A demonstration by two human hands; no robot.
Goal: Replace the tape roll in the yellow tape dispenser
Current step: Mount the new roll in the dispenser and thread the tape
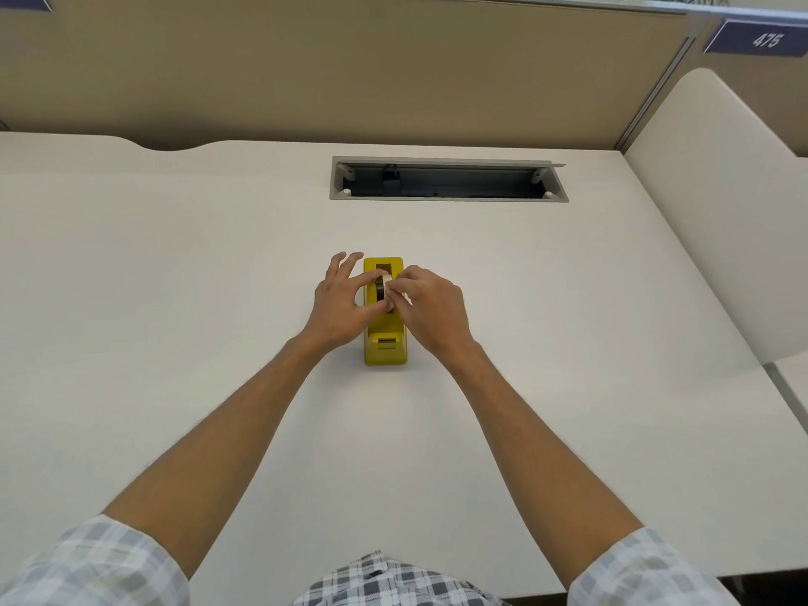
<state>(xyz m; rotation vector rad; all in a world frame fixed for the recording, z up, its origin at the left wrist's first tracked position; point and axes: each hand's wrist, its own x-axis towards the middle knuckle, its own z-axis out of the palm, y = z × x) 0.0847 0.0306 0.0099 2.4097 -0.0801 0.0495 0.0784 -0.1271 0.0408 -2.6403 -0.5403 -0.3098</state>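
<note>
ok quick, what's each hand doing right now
Left hand: pinching the tape roll in the yellow dispenser.
Right hand: fingertips also closed on the tape roll.

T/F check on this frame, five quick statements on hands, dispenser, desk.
1. Both hands are on the tape roll seated in the yellow plastic tape dispenser. True: left hand and right hand pinch it from either side.
2. The dispenser lies tipped on its side. False: it stands upright on the white desk.
3. The grey cable tray recessed in the desk is open. True.
4. A spare roll sits beside the dispenser. False: none is visible.
5. The blue sign reads 512. False: it reads 475.
</note>
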